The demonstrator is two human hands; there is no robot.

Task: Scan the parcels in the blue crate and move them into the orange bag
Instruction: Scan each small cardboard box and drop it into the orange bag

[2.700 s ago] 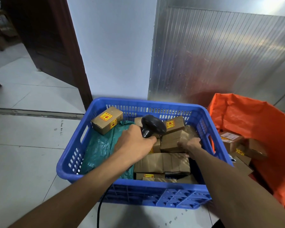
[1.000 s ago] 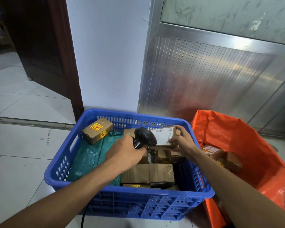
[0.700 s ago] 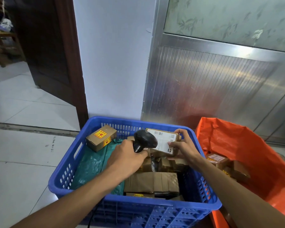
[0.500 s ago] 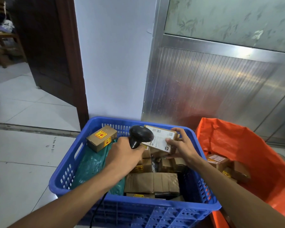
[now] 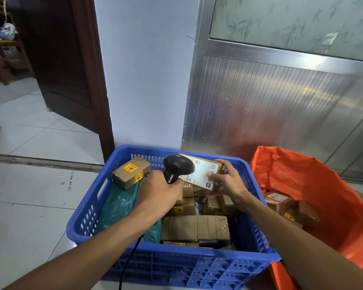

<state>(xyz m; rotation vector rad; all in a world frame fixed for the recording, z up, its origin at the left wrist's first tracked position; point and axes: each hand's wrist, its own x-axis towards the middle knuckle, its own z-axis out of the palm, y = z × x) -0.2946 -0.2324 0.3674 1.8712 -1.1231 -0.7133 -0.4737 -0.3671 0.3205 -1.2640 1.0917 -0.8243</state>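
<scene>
The blue crate [image 5: 86, 214] stands on the floor in front of me with several brown cardboard parcels and a green plastic bag [image 5: 117, 208] inside. My left hand [image 5: 157, 195] grips a black barcode scanner [image 5: 177, 167], its head aimed at a brown parcel [image 5: 203, 174] with a white label. My right hand [image 5: 228, 181] holds that parcel tilted above the crate's far right corner. A bright glow falls on the label. The orange bag [image 5: 323, 185] sits open right of the crate with a few parcels [image 5: 279, 201] in it.
A loose parcel with yellow-red stickers [image 5: 131, 172] leans at the crate's back left. A white wall and a ribbed metal panel [image 5: 270, 105] rise just behind. A dark wooden door [image 5: 61, 59] stands open at the left, over pale floor tiles. The scanner's cable [image 5: 128, 262] hangs down.
My right hand lifted a labelled parcel out of the crate and turned its label up. My left hand raised the scanner to it, and a glow now shows on the label.
</scene>
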